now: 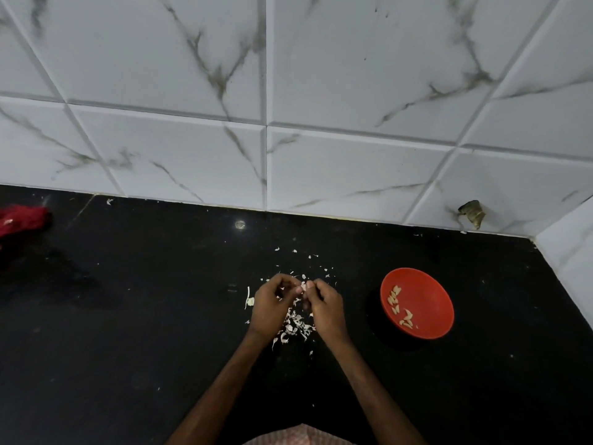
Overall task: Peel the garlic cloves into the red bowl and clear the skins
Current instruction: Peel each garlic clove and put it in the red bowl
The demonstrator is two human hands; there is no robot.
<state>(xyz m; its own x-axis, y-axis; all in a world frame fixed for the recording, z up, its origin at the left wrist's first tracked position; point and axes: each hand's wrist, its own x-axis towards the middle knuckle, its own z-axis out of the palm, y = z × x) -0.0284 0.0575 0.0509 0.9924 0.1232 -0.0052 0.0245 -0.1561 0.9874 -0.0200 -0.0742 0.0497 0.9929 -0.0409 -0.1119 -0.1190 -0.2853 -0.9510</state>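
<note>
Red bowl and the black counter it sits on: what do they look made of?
Red bowl: probably plastic with a matt to satin finish. The colour is flat and even, the rim is thin, and there is no hard glare. Counter: likely polished stone such as granite. It is deep black and glossy and mirrors a small spot of light. Neither is certain from looks alone.

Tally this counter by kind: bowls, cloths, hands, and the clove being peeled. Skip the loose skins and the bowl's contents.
Bowls: 1, the red bowl
Cloths: 1, the red cloth
Hands: 2, the left hand and the right hand
Cloves being peeled: 1, the garlic clove pinched between both hands
Total: 5
</note>
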